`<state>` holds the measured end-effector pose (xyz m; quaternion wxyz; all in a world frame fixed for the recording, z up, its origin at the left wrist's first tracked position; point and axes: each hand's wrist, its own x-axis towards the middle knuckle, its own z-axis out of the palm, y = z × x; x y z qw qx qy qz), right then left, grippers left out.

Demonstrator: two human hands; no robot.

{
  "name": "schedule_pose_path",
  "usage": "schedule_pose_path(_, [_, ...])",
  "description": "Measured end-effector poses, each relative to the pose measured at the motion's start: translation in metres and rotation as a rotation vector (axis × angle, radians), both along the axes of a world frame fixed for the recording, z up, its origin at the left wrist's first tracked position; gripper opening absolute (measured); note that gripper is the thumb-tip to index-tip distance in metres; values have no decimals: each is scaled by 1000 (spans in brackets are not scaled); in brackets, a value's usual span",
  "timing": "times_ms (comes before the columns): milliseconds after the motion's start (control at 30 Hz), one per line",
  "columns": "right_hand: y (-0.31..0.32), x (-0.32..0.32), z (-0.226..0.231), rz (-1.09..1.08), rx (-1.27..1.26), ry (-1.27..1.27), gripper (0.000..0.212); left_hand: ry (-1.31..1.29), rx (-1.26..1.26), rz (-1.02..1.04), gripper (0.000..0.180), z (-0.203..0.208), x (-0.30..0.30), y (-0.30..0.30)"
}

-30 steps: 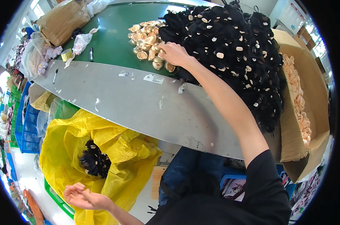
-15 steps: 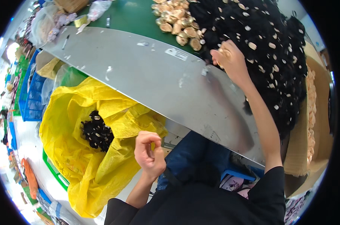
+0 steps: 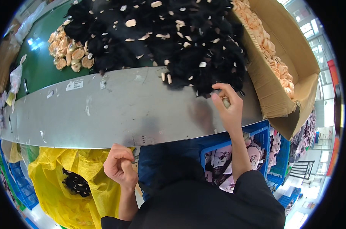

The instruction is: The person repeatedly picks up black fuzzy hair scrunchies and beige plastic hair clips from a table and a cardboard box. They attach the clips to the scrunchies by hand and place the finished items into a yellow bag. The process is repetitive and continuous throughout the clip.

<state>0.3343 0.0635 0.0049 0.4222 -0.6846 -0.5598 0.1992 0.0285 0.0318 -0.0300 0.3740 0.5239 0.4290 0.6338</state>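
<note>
Left hand [image 3: 121, 166] is curled closed, its inside hidden; right hand [image 3: 231, 111] grips a gold rounded piece [image 3: 226, 102] at a black fluffy pile's [image 3: 157, 47] near edge. Left to right, a yellow bag [image 3: 104, 198] holds black fluffy pieces [image 3: 77, 184], a blue crate [image 3: 267, 143] pink printed pieces [image 3: 253, 154], a cardboard box [image 3: 302, 49] peach pieces [image 3: 270, 53]. Gold-backed pieces [image 3: 64, 47] lie far left, beside the pile. Grey metal tabletop [image 3: 115, 114] stretches left of the right hand.

Premises consistent with a factory workroom — a long metal-edged green worktable [image 3: 115, 110] bears a bulk heap of fuzzy black pieces [image 3: 207, 47]. Supporting evidence: an open carton [image 3: 293, 40] of repeated peach-coloured parts [image 3: 266, 45], a blue crate [image 3: 265, 144] of printed pink pieces [image 3: 222, 156], windows [image 3: 306, 28].
</note>
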Motion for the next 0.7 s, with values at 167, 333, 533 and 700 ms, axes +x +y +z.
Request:
schedule_pose_path(167, [25, -4, -10, 39, 59, -281, 39, 6, -76, -34, 11, 8, 7, -5])
schedule_pose_path(333, [74, 4, 21, -42, 133, -563, 50, 24, -134, -9, 7, 10, 1, -16])
schedule_pose_path(533, [99, 4, 9, 148, 276, -680, 16, 125, -73, -107, 38, 17, 0, -14])
schedule_pose_path(700, [68, -37, 26, 268, 347, -430, 4, 511, 69, -114, 62, 40, 22, 11])
